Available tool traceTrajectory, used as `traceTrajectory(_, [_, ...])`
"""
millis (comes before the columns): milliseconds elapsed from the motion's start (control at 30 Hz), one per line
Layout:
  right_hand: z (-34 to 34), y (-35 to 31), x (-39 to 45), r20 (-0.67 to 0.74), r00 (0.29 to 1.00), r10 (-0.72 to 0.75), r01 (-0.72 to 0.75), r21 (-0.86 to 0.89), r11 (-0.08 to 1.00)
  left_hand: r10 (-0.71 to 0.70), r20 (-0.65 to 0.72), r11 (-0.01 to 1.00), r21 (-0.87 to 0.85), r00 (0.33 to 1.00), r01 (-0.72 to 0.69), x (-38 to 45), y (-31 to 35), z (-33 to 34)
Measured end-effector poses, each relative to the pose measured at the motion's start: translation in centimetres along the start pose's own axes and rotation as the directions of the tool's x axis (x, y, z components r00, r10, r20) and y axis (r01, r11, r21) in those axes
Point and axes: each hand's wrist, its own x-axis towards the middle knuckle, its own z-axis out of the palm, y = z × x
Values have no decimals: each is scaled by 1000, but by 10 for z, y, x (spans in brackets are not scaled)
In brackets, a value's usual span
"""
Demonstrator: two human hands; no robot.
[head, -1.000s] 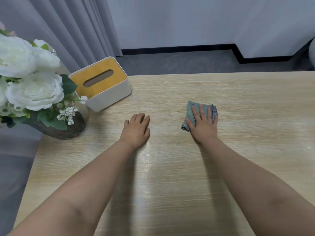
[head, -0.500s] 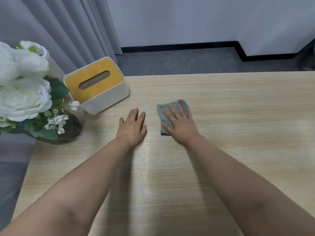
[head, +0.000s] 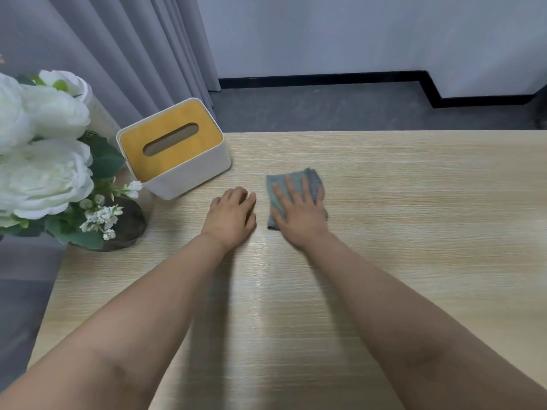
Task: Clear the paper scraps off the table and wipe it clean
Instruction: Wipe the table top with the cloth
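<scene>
Cloth (head: 296, 180), grey-green and folded into a rough rectangle, is laid flat on the pale wood-grain worktop (head: 414, 202), a little beyond the middle of the surface and to the right of the tissue box (head: 174, 149). It is pressed down by the right hand (head: 299, 213), whose palm covers the near half of the fabric. The fingers (head: 288, 190) of that hand are held straight and slightly spread across the cloth, with the far edge and the left edge of the fabric left showing beyond them. The outline of this hand is somewhat blurred.

Just beside it, the left hand (head: 229, 216) is rested palm-down on the bare wood, apart from the cloth by a narrow strip of worktop. Its fingers are curled loosely with the tips tucked toward the surface, and nothing is held in them. Both forearms are stretched forward from the near edge of the view, and their shadows are cast on the wood beneath.

At the far left corner of the worktop a white tissue box with a yellow wooden lid and a long slot is set at an angle. Nearer and further left, a bouquet of white flowers (head: 44, 161) with green leaves is stood in a dark round vase (head: 127, 229). Grey curtains (head: 118, 54) are hung behind them, and a white wall (head: 355, 34) with a black skirting strip is seen above the dark floor (head: 325, 110) beyond the worktop.
</scene>
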Motion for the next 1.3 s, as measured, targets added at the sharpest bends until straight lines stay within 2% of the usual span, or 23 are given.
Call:
traceTrajectory(200, [3, 13, 10, -13, 993, -120, 120, -5, 993, -60, 29, 992, -107, 998, 63, 0, -3, 9])
traceTrajectory(267, [-1, 25, 16, -27, 993, -111, 111, -10, 994, -56, 9, 992, -110, 998, 57, 0, -4, 9])
traceTrajectory(433, [-13, 60, 39, -59, 993, 98, -95, 48, 994, -34, -7, 994, -109, 999, 33, 1, -11, 12])
traceTrajectory(567, [-22, 95, 49, -58, 946, 318, -310, 114, 944, -17, -1, 991, -131, 1000, 16, 2, -13, 17])
traceTrajectory(667, [-22, 88, 52, -45, 921, 388, -380, 121, 917, -1, 1, 994, -108, 1000, 1, 2, -16, 18])
traceTrajectory(733, [-19, 63, 54, -54, 941, 335, -329, 92, 940, 9, 1, 996, -91, 1000, -9, 2, -17, 17])
traceTrajectory(867, [-13, 14, 60, -38, 997, 63, -62, 25, 998, 36, 6, 998, -51, 999, -35, 4, -19, 14])
traceTrajectory(1000, [-18, 25, 71, 8, 1000, -29, 28, 32, 999, 42, 21, 998, -43, 999, -41, 5, -20, 14])
traceTrajectory(1067, [-24, 40, 79, 6, 1000, 10, -11, 46, 999, 45, 13, 997, -67, 999, -44, 5, -21, 14])
traceTrajectory(1300, [-44, 93, 98, 28, 948, 317, -318, 96, 943, 48, 33, 996, -71, 998, -46, 6, -23, 15])
